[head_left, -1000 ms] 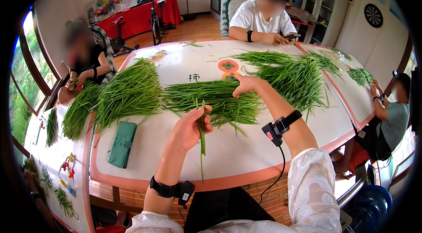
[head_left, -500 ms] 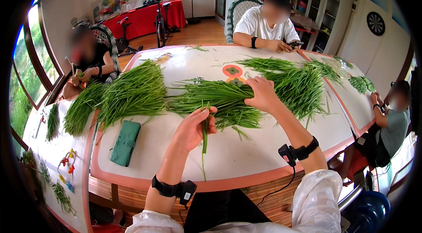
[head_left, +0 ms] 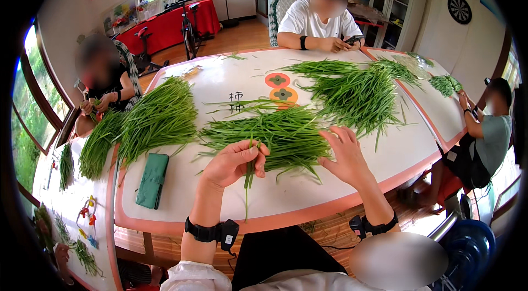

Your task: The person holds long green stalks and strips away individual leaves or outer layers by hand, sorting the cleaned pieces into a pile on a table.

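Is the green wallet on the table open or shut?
Shut: the green wallet shows only its outer cover, with no inside visible.

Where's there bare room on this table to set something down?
Bare table shows between the green case and your left hand, nearer you than the middle greens, and beyond those greens between the left pile and printed orange circles. Crowded: those greens by your right hand, and the right pile.
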The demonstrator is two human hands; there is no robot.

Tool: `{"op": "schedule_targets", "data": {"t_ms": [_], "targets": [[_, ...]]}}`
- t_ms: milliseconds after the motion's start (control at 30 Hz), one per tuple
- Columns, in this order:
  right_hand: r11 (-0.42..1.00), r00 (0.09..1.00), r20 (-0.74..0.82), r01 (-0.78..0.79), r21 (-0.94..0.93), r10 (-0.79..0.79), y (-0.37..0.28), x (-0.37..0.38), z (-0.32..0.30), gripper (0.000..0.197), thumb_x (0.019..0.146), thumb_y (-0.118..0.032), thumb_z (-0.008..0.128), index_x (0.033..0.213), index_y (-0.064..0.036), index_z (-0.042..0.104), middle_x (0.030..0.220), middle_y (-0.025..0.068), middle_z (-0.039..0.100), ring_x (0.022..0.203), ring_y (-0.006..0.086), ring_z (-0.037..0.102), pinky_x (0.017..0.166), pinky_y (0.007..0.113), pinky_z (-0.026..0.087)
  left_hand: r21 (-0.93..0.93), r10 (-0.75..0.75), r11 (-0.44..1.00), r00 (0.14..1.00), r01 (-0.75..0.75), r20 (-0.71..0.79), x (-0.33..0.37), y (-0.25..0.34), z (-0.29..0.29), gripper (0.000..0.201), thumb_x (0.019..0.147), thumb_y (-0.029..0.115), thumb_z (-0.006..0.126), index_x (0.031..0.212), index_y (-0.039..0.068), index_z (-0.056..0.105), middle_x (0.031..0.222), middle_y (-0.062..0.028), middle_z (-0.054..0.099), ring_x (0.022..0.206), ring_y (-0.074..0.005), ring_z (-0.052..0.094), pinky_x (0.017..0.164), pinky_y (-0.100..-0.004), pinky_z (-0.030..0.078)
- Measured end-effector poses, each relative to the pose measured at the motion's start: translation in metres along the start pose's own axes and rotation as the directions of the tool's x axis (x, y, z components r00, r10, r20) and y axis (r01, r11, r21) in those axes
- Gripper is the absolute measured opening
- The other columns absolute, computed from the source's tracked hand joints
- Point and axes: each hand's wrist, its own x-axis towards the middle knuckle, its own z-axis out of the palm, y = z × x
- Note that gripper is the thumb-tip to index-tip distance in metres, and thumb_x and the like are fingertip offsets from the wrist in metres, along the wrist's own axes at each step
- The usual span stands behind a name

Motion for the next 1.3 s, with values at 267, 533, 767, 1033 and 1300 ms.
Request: {"op": "schedule_targets", "data": {"t_ms": [267,533,767,1033,1300], "targets": [[0.895,0.921,-0.270,-0.150,0.420,0.281,0.008,-0.033,0.023,0.021,0.077,-0.012,0.063,0.098,-0.0067,0.062,0.097,0.0084,0.060,0.097,0.0288,0.049,0.081,0.037,0.042,-0.113,0.045,0.991,0.985,-0.064,-0.166,0.008,-0.005,-0.009,0.020,0.092,0.018,0.046,0.100,0.001,0.052,0.070,-0.0042,0.052,0.062,-0.0176,0.050,0.063,-0.0355,0.042],[0.864,0.890,-0.297,-0.179,0.471,0.347,0.017,-0.026,0.044,0.016,0.079,-0.010,0.061,0.094,-0.0055,0.063,0.090,0.0081,0.061,0.082,0.0242,0.054,0.067,0.032,0.045,-0.079,0.070,0.992,0.962,-0.094,-0.265,0.013,-0.007,-0.018,0.026,0.092,0.020,0.047,0.108,0.001,0.052,0.069,-0.0032,0.052,0.061,-0.0164,0.050,0.063,-0.0351,0.043],[0.734,0.874,-0.172,-0.258,0.628,0.455,0.014,-0.041,0.045,0.016,0.082,-0.016,0.061,0.089,-0.0019,0.064,0.073,0.0065,0.061,0.059,0.0148,0.052,0.055,0.028,0.043,-0.068,0.087,0.991,0.953,-0.112,-0.292,0.016,-0.012,-0.028,0.024,0.092,0.022,0.048,0.107,0.003,0.052,0.069,-0.0024,0.051,0.062,-0.0158,0.050,0.064,-0.0344,0.043],[0.267,0.845,0.218,-0.382,0.885,0.487,0.027,-0.063,0.029,0.031,0.086,-0.030,0.059,0.083,-0.0003,0.064,0.065,0.0012,0.057,0.052,0.0070,0.045,0.048,0.024,0.037,-0.002,0.191,0.977,0.882,-0.212,-0.430,0.002,-0.014,-0.026,0.019,0.094,0.019,0.043,0.102,0.004,0.051,0.067,-0.0036,0.050,0.062,-0.0166,0.049,0.063,-0.0344,0.043],[0.479,0.851,0.106,-0.388,0.787,0.515,-0.014,-0.079,0.015,0.030,0.083,-0.028,0.063,0.078,0.0012,0.062,0.061,0.0031,0.052,0.052,0.0093,0.043,0.048,0.026,0.035,0.265,0.333,0.938,0.785,-0.221,-0.522,-0.054,-0.039,0.052,0.024,0.095,0.016,0.040,0.105,-0.003,0.051,0.072,-0.0063,0.053,0.070,-0.0166,0.055,0.069,-0.0325,0.048]]}}
